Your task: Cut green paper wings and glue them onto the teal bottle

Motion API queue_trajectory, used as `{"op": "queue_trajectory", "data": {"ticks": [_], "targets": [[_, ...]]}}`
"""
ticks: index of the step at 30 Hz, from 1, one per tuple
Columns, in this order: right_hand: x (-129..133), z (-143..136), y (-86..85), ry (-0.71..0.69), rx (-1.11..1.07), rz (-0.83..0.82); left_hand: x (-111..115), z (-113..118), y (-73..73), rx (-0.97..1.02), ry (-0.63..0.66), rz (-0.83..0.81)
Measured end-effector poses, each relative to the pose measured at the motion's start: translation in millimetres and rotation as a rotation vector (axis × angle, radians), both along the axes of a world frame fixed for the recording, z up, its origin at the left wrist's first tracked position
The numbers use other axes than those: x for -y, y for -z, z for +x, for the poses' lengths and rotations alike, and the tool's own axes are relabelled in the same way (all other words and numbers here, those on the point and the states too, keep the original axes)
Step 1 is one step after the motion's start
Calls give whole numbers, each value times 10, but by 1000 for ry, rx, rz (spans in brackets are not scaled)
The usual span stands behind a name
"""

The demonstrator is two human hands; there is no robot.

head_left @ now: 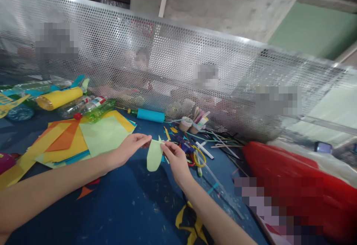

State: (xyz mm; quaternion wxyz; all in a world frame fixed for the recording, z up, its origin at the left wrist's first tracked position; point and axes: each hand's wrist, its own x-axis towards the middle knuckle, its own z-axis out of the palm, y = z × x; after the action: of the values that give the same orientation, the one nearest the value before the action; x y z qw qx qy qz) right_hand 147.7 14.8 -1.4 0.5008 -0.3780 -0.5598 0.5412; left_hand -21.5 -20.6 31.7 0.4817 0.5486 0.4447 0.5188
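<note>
A small pale green paper piece (154,156) with a rounded lower end hangs between my two hands above the blue table. My left hand (134,146) pinches its upper left corner between thumb and fingers. At its upper right edge, the closed fingers of my right hand (176,159) grip the same piece. Just beyond my right hand lie a dark blue glue gun (185,145) and scissors with yellow and red handles (199,157). Sheets of green paper (104,131) and orange paper (65,139) are stacked beyond my left forearm.
Plastic bottles, one wrapped in yellow (60,98) and one in blue (151,115), lie along a perforated metal screen (167,55). Cups (185,124) hold sticks. Yellow scraps (192,226) lie near my right forearm. Red plastic (295,174) is at the right. People appear behind the screen.
</note>
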Motion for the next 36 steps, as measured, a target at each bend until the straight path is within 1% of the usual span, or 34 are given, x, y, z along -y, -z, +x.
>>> {"op": "queue_trajectory", "data": {"ticks": [5, 8, 9, 10, 12, 14, 16, 19, 22, 24, 26, 29, 33, 34, 36], "targets": [[1, -3, 25, -32, 27, -4, 5, -43, 54, -217, -78, 30], [-19, 9, 70, -49, 60, -41, -118, -122, 75, -405, -20, 55], [-30, 16, 87, -59, 81, -70, -199, -168, 73, -503, 2, 71], [-42, 23, 102, -76, 116, -103, -299, -224, 65, -612, -4, 85], [-62, 35, 120, -146, 231, -151, -541, -359, 41, -970, -130, 225], [-65, 37, 117, -214, 381, -122, -801, -510, 21, -1082, -223, 263], [-43, 28, 94, -243, 521, -18, -1039, -650, 25, -1158, -301, 274], [19, 8, 54, -265, 670, 148, -1305, -807, 89, -1240, -386, 281], [59, 2, 41, -269, 762, 239, -1473, -886, 188, -1297, -431, 262], [50, 7, 54, -232, 770, 271, -1545, -904, 242, -1323, -437, 241], [18, 14, 85, -173, 732, 287, -1593, -907, 275, -1337, -445, 228], [-33, 25, 153, -114, 652, 254, -1614, -913, 295, -1336, -441, 230], [-60, 28, 206, -118, 507, 141, -1527, -967, 286, -1291, -361, 268], [-64, 27, 201, -95, 449, 132, -1480, -987, 269, -1271, -334, 284], [-77, 28, 165, 15, 307, 144, -1350, -1032, 206, -1227, -265, 317]]}}
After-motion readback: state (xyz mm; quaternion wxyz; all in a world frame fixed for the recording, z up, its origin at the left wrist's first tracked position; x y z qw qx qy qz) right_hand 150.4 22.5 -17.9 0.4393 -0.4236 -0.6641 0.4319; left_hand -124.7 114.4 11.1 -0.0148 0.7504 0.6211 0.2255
